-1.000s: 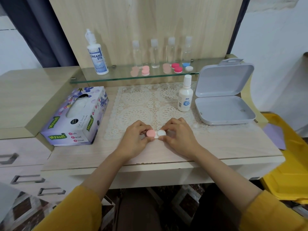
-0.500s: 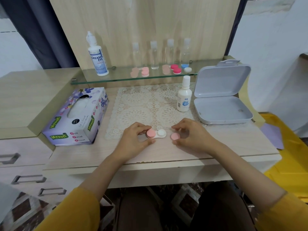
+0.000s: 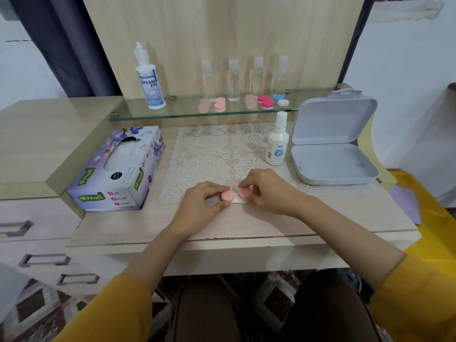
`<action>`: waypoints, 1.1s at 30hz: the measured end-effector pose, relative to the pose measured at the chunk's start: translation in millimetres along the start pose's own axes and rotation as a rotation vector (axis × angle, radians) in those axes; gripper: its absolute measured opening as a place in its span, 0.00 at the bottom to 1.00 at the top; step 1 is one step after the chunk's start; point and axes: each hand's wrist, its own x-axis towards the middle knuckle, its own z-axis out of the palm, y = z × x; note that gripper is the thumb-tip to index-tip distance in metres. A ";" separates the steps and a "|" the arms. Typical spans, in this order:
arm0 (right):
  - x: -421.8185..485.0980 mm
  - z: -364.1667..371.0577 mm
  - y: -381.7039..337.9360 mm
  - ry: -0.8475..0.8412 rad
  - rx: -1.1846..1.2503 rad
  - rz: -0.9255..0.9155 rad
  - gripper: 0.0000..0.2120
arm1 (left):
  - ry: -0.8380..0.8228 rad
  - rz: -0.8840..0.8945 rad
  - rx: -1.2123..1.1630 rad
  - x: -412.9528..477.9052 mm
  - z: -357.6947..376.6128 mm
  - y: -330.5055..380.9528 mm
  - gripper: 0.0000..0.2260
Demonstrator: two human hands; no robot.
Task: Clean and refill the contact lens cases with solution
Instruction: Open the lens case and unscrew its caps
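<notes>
At the mat's (image 3: 217, 154) near edge | right hand (image 3: 269, 193) is pinching the right cap (image 3: 245, 193), bringing it back onto the case (image 3: 238, 201) | left hand (image 3: 199, 206) is pinching the left cap (image 3: 227, 195) | case is getting closed.

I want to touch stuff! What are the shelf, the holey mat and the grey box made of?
Shelf: looks like glass, clear and glossy; the wood panel behind shows through. Mat: probably lace or lace-look plastic, white with open patterns showing the table. Box: likely matt plastic, smooth grey with rounded moulded corners.
</notes>
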 end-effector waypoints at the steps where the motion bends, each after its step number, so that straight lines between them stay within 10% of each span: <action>1: 1.5 0.5 -0.9 -0.012 -0.008 -0.006 0.09 | 0.004 0.004 0.000 -0.1 0.2 -0.2 0.13; 33: 0.4 6.6 0.7 -0.024 0.038 0.036 0.12 | 0.006 0.022 -0.006 -0.8 1.5 0.3 0.12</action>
